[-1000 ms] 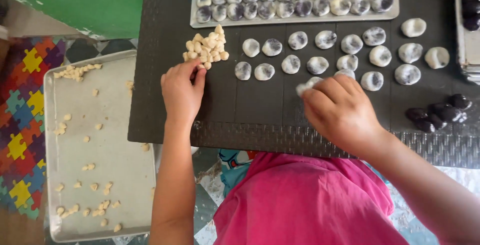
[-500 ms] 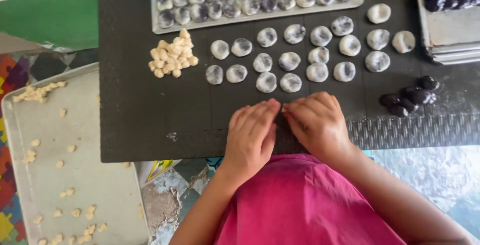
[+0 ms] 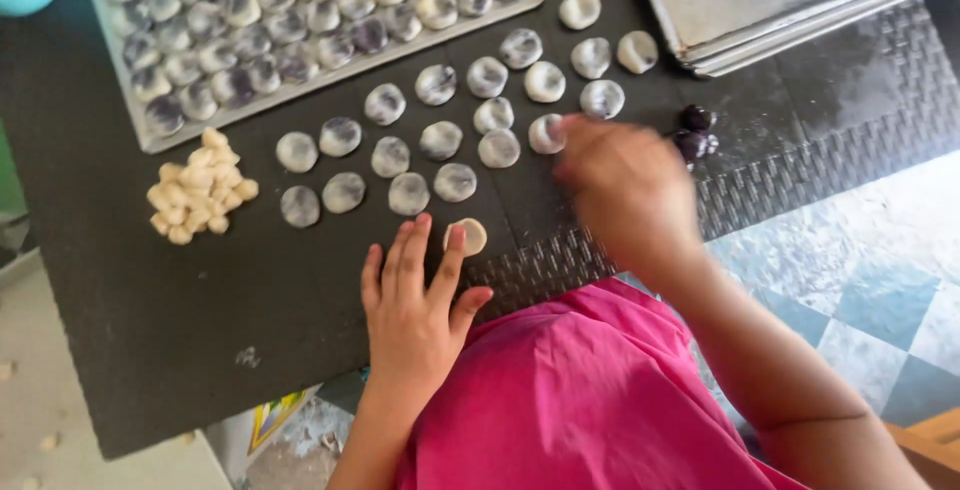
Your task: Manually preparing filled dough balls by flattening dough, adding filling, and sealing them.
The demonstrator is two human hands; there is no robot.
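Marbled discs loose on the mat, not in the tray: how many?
20 discs. Four lie upper right near the stacked trays; the rest run in slanting rows from the pale pile to the right hand, which half covers one. More may be hidden.

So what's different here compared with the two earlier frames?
The hands, together at the mat edge half a second ago, have parted: the left hand presses a pale dough disc flat, and the right hand has reached up toward the dark filling balls. The pale dough pile and marbled rounds stayed put.
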